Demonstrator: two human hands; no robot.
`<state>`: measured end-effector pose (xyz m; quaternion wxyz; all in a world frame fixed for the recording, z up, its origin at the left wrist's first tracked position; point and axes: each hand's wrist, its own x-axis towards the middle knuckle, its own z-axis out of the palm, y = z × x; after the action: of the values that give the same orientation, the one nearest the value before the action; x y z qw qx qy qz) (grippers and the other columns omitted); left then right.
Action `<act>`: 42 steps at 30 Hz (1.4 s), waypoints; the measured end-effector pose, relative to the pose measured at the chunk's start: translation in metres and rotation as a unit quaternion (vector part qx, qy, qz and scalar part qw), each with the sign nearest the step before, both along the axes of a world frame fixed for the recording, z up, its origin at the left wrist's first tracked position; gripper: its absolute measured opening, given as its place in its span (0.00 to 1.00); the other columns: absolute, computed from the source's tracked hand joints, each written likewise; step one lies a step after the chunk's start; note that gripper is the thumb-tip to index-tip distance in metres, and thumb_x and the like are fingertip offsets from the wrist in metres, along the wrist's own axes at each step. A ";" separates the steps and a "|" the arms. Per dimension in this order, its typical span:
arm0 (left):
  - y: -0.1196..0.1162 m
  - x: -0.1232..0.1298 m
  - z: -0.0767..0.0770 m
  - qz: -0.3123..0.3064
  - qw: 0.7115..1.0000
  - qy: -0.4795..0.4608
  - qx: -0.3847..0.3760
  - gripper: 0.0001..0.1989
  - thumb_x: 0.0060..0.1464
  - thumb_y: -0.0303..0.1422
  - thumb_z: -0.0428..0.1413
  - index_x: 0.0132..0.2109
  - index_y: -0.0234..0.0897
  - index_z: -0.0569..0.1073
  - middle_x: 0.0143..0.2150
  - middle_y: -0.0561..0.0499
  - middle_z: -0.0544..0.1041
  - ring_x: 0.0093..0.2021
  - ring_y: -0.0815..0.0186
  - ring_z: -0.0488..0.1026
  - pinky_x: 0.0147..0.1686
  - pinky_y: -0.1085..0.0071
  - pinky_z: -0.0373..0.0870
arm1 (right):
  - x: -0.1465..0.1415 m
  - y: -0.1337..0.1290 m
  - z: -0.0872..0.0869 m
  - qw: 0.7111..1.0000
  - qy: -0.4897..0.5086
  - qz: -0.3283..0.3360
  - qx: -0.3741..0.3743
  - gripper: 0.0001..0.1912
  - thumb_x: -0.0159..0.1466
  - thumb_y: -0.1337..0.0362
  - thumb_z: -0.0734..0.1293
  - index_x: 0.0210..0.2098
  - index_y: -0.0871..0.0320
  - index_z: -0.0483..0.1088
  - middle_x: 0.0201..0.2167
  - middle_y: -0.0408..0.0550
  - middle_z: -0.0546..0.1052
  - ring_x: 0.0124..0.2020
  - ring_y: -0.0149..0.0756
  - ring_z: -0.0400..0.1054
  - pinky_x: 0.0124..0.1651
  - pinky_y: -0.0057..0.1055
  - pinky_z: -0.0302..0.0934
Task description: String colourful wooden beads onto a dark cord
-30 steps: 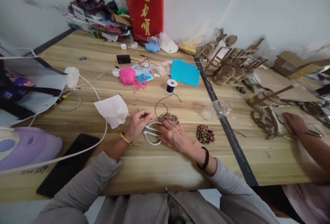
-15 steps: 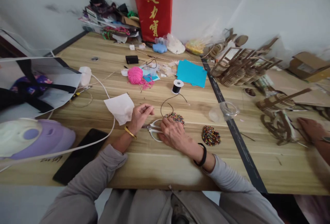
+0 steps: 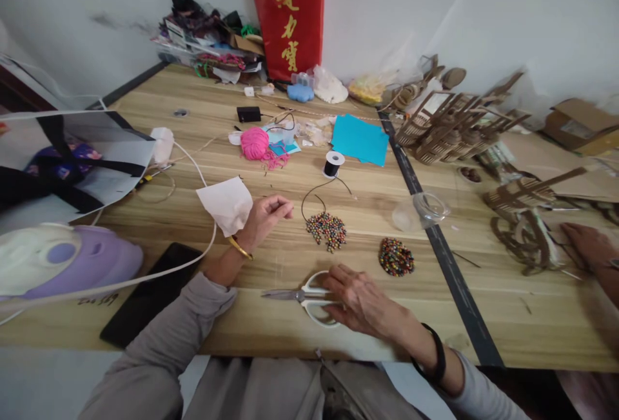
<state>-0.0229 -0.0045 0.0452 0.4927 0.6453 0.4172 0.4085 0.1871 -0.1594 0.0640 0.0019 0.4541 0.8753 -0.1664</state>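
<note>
My right hand grips the white handles of a pair of scissors, low over the front of the table, blades pointing left. My left hand has its fingers pinched together beside a white paper sheet; whatever is between the fingertips is too small to make out. Right of that hand lies a loose heap of multicoloured beads. A black cord runs from near the heap to a spool of black cord. Farther right sits a coiled bead string.
Pink yarn, blue sheets and a clear plastic cup lie beyond my hands. A black phone, a white cable and a purple-white device are at left. Woven baskets and another person's hand are at right.
My right hand has moved toward me and slightly right, bringing the scissors away from my left hand. The bead heap is now uncovered. My left hand has barely shifted.
</note>
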 end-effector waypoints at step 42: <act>0.125 0.095 -0.036 0.006 0.952 0.249 0.175 0.13 0.51 0.30 0.56 0.46 0.33 0.72 0.48 0.40 0.75 0.50 0.56 0.71 0.53 0.59 0.65 | 0.026 0.108 0.002 0.773 0.572 -0.233 -0.145 0.12 0.64 0.55 0.61 0.32 0.58 0.62 0.32 0.46 0.75 0.28 0.29 0.71 0.26 0.23 0.62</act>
<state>0.0725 0.1203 0.0097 0.2498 0.8002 0.4525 0.3043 0.2129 -0.0517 0.0662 -0.4722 0.4593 0.5474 -0.5161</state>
